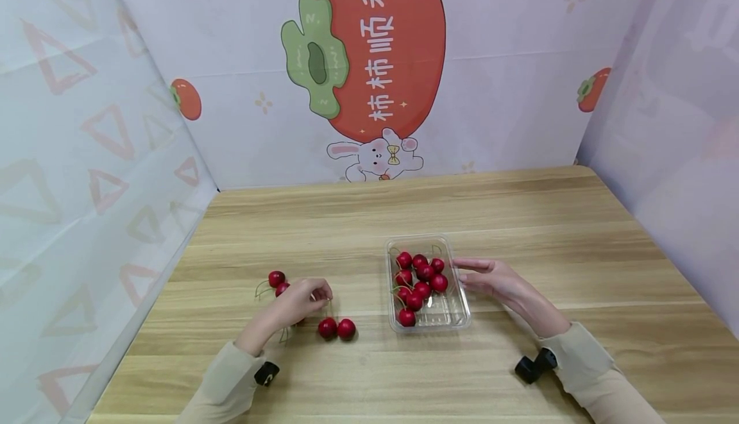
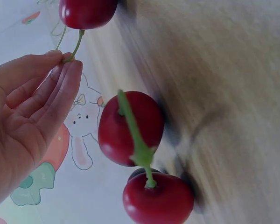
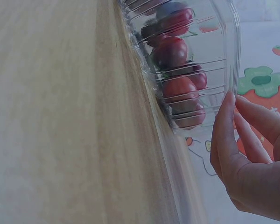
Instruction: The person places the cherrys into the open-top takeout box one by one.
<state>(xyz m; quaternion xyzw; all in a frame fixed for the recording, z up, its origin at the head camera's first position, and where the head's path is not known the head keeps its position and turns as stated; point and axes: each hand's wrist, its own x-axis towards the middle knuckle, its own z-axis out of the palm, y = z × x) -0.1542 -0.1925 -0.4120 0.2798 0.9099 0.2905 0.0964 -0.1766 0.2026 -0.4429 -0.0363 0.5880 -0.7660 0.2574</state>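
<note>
My left hand (image 1: pixel 301 301) pinches the thin green stems of a pair of cherries (image 1: pixel 337 328) between thumb and fingertips. In the left wrist view, one cherry (image 2: pixel 87 11) of that pair hangs below these fingers (image 2: pixel 67 84). Nearer that camera are two more cherries (image 2: pixel 130 128) joined at a green stem. At the right rim of a clear plastic box (image 1: pixel 432 329), my right hand (image 1: pixel 501 283) holds the edge with thumb and fingertips. Several red cherries (image 1: pixel 423 290) lie inside the box, mostly toward its far and left parts.
Beside and partly behind the left hand lie loose cherries (image 1: pixel 276 278) with stems; the hand hides some. Everything stands on a wood-grain table (image 1: pixel 369 379). A printed cloth backdrop (image 1: pixel 508 90) rises behind it, with white cloth at both sides.
</note>
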